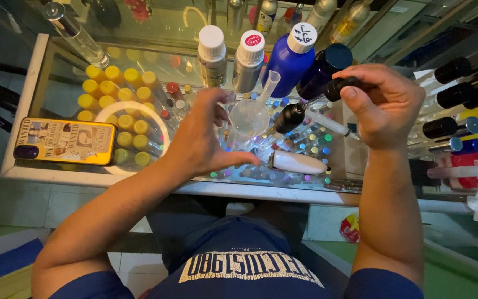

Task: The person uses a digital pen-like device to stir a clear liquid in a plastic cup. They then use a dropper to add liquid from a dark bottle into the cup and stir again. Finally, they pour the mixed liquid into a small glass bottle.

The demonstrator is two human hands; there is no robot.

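1. Right hand (pixel 385 105) fingers pinched on black dropper (pixel 305 111), tilted over the funnel.
2. Left hand (pixel 203 135) half-open, steadying clear funnel (pixel 250 116) above glass counter (pixel 139 180).
3. Dropper likely light, fragile glass: grip the bulb.

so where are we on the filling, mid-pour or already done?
Mid-step, by the look of it. Done: a small funnel is in place at the left hand; what it sits in is hidden. In hand: the right hand holds a dark bottle tilted, neck toward the funnel; no liquid is visible. Left: a white cap-like piece lies loose on the glass counter. Fill level can't be told.
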